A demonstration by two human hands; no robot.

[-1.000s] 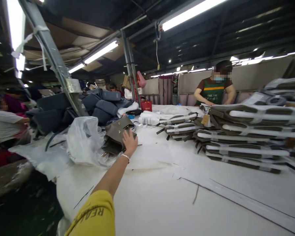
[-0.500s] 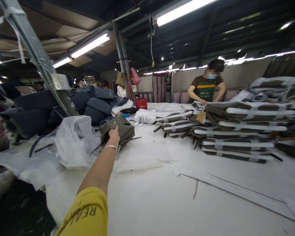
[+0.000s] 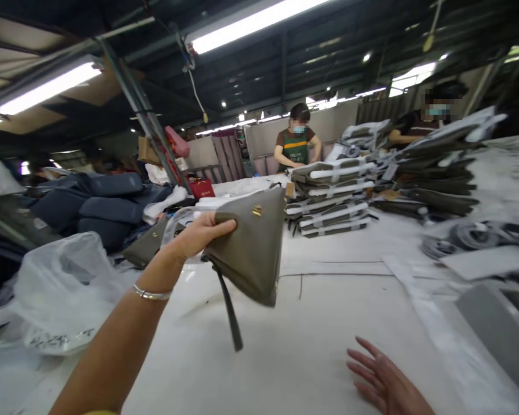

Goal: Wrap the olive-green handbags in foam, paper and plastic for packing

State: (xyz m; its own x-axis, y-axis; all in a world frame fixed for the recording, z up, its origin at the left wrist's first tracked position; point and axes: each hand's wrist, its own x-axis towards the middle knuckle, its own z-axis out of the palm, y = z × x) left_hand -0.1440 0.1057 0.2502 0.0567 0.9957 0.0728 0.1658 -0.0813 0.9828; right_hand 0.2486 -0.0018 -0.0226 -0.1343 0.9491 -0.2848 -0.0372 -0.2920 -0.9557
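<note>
My left hand (image 3: 200,233) grips an olive-grey bag (image 3: 251,248) by its left edge, thumb on the near face. The bag is held up above the white table (image 3: 225,363), with gold hardware near its top and a dark strap dangling below. Behind my wrist lies another olive-grey bag (image 3: 145,245), partly hidden by my hand and some clear plastic. At the lower right, my right hand (image 3: 383,377) is open over the table, fingers spread and holding nothing.
A crumpled clear plastic bag (image 3: 64,294) lies at the left, with dark blue padded pieces (image 3: 110,207) behind it. Stacked olive bags with white-wrapped parts (image 3: 335,193) stand across the table. A person (image 3: 297,141) works behind them. Grey rolled strips (image 3: 480,236) lie at the right.
My left hand has lifted the olive-grey bag off the pile and brought it closer and to the right. My right hand has come into view. The camera has turned to the right.
</note>
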